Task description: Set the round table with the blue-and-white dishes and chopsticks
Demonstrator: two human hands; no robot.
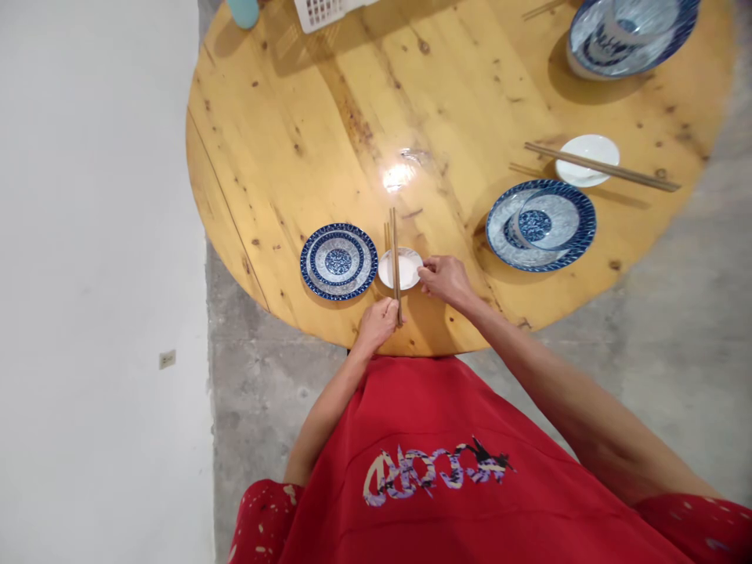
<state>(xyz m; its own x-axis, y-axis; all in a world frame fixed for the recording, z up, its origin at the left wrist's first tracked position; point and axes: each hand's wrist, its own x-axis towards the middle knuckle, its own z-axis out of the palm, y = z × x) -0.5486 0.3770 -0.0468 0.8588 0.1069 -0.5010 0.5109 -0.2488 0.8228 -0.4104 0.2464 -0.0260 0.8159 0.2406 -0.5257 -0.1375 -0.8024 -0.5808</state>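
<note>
My left hand is closed at the near ends of a pair of wooden chopsticks. They lie across a small white dish, pointing away from me. On the dish's right rim, the bent fingers of my right hand pinch the edge; the fingertips are partly hidden. Just left of the dish is a blue-and-white patterned plate, with concentric rings that may be a smaller piece set on it.
On the round wooden table, a second patterned plate holds a glass-like cup. Behind it, chopsticks rest across another white dish. Farther back are a stacked bowl, a white basket and a turquoise object. A wall stands left.
</note>
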